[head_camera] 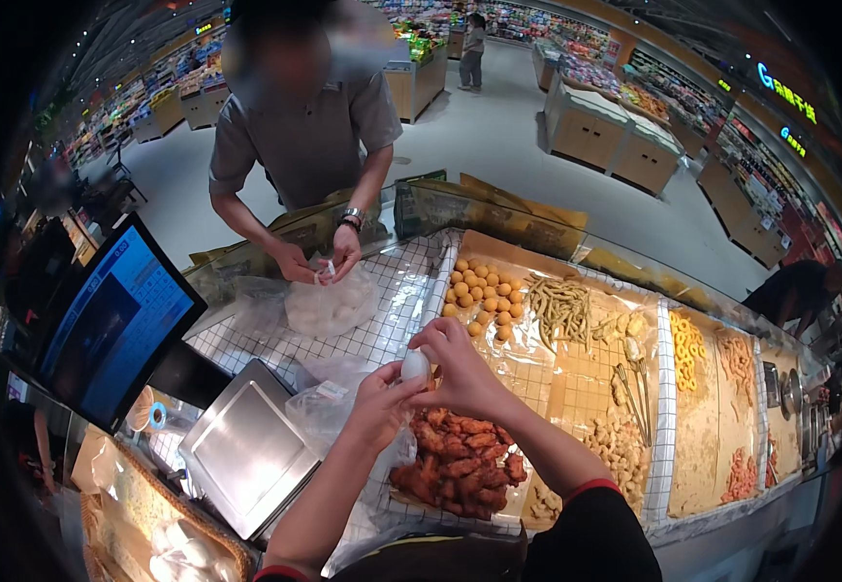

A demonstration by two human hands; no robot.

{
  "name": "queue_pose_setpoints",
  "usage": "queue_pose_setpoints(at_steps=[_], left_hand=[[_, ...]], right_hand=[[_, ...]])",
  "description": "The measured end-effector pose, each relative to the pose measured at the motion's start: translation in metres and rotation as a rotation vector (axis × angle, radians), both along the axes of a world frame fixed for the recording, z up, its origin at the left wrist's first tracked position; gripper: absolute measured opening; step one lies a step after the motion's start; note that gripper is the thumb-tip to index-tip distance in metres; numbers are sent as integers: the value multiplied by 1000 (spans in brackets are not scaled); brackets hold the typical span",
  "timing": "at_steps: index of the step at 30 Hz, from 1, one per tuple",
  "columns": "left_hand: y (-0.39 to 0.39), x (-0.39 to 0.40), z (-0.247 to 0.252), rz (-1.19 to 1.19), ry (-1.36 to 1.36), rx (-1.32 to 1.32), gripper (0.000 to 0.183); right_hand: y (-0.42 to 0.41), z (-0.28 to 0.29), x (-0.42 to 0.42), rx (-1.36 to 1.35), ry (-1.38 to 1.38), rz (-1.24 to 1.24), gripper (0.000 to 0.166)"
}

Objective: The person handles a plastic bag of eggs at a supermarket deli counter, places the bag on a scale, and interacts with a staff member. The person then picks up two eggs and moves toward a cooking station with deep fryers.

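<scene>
Between my two hands is a small white egg-shaped object, perhaps an egg or a rolled bag; its exact kind cannot be told. My left hand grips it from the left and below. The fingers of my right hand curl round its right side, and whether they press on it is unclear. Below my hands lies a heap of reddish-brown fried chicken pieces. A clear plastic bag with a label rests just left of my left hand. Round golden balls lie beyond my right hand.
Across the counter a person handles a tied clear bag of pale round items. A metal scale and a touch screen stand at left. Metal tongs lie among fried foods. A glass guard edges the counter.
</scene>
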State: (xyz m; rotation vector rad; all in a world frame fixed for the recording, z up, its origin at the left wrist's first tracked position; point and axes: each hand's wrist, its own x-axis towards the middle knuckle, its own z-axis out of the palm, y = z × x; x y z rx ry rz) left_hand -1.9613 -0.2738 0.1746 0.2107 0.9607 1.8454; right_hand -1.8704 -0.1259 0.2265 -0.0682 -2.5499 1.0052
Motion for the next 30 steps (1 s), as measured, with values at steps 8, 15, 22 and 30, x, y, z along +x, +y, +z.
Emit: queue_pose_setpoints(at_steps=[8,15,22,30], left_hand=[[-32,28,9,-205,-30,216,45],[-30,84,26,-327,38,264,49],[-2,160,49,-408,77,307,52],[67,261,56,-406,-37,339,38]], right_hand=[[-33,13,78,-772,-32,25,56],[-49,20,153,-1004,152,-63,57],[-26,10,242,-1225,355,-77,54],[30,3,340,-1393,503,-50,51]])
